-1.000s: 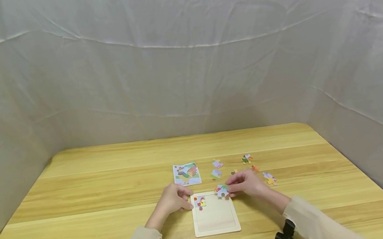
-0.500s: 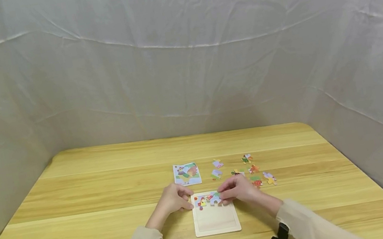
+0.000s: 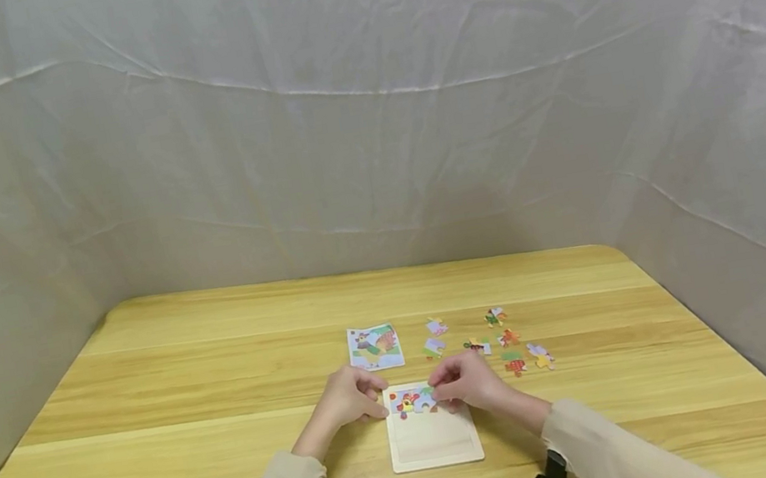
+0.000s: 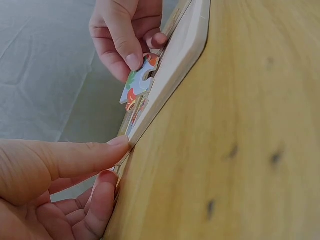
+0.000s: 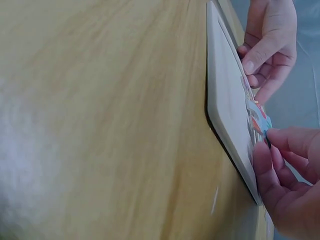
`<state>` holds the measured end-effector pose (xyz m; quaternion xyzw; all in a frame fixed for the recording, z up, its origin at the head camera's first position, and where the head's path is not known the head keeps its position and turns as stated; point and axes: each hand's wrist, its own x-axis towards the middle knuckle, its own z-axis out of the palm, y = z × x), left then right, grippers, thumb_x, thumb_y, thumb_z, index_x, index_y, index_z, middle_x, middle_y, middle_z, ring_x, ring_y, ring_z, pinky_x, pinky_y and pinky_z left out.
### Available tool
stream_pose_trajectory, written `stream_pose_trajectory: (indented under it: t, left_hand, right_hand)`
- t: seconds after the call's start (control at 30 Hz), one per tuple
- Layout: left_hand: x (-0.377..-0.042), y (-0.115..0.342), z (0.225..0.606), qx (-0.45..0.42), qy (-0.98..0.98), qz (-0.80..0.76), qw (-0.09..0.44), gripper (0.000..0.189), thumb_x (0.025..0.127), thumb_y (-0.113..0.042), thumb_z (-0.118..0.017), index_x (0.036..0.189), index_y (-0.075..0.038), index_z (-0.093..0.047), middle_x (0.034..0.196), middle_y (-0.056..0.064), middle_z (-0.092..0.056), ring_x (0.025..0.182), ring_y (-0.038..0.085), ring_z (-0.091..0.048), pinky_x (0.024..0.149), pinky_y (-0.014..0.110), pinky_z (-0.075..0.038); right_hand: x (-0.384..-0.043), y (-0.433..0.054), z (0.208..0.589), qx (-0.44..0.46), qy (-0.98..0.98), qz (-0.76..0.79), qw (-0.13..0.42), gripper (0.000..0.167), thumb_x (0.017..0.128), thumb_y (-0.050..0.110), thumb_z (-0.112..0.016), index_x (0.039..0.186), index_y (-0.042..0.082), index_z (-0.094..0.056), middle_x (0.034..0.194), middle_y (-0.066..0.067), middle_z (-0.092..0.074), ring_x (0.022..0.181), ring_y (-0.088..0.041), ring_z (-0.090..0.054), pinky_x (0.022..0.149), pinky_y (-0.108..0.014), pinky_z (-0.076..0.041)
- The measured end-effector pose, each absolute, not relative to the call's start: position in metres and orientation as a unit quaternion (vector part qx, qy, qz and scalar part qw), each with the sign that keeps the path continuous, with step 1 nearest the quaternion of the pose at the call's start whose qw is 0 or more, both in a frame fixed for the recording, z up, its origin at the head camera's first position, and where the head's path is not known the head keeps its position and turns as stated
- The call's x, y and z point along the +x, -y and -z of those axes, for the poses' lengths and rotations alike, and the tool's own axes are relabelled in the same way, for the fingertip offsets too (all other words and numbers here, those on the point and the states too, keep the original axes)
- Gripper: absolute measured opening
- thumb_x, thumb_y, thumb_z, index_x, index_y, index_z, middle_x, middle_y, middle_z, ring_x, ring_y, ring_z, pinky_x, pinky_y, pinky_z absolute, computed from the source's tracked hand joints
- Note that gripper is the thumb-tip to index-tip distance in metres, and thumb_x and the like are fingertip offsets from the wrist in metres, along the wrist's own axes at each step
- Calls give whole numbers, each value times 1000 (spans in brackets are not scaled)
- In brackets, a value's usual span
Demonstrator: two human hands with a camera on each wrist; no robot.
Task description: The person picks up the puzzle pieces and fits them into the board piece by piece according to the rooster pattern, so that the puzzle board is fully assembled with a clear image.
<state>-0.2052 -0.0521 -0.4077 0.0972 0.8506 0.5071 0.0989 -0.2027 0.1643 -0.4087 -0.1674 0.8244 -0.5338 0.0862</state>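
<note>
A shallow wooden puzzle tray [image 3: 435, 438] lies on the table. My left hand [image 3: 345, 399] grips its upper left edge between thumb and fingers. A jigsaw piece [image 3: 398, 401] with a red sun lies in the tray's upper left corner. My right hand [image 3: 471, 381] pinches a pale blue jigsaw piece with green and red [image 4: 136, 85] between thumb and fingers, at the tray's top beside the sun piece. In the left wrist view the held piece is tilted, with part of it raised above the tray. Whether the two pieces interlock, I cannot tell.
A printed picture card [image 3: 374, 348] lies beyond the tray. Several loose jigsaw pieces are scattered behind and right of it, among them a red and green piece [image 3: 514, 363] and an orange piece [image 3: 508, 337]. Cloth walls [image 3: 368, 148] enclose the table [image 3: 196, 439].
My right hand has moved left over the tray with its piece, bringing it beside the sun piece. The left hand has stayed at the tray's edge.
</note>
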Motion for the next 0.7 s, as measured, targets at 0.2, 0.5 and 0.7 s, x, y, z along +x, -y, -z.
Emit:
stream_pose_trajectory:
  t: [0.2, 0.5, 0.7]
  left_hand:
    - [-205, 52, 407, 99, -852, -504, 99, 27, 62, 8, -75, 87, 1, -68, 62, 2, -48, 48, 10, -43, 44, 23, -44]
    - [-206, 51, 408, 94, -855, -501, 97, 27, 61, 7, -75, 86, 0, -68, 63, 2, -49, 50, 10, -43, 44, 23, -45]
    - [-205, 50, 407, 96, -856, -498, 98, 27, 61, 7, -75, 87, 0, -68, 63, 3, -49, 48, 10, -42, 44, 23, -44]
  right_hand:
    - [-203, -162, 409, -154, -854, 494, 47, 8, 72, -5, -67, 78, -5, -63, 66, -3, -58, 54, -13, -52, 47, -27, -47]
    - [-201, -161, 410, -195, -873, 447, -1, 10, 69, -5, -70, 76, -1, -64, 70, -3, -61, 63, -14, -54, 54, -22, -46]
    - [-200, -161, 407, -192, -880, 436, -1, 12, 68, -3, -71, 77, 0, -65, 72, -2, -61, 65, -13, -53, 58, -22, -46]
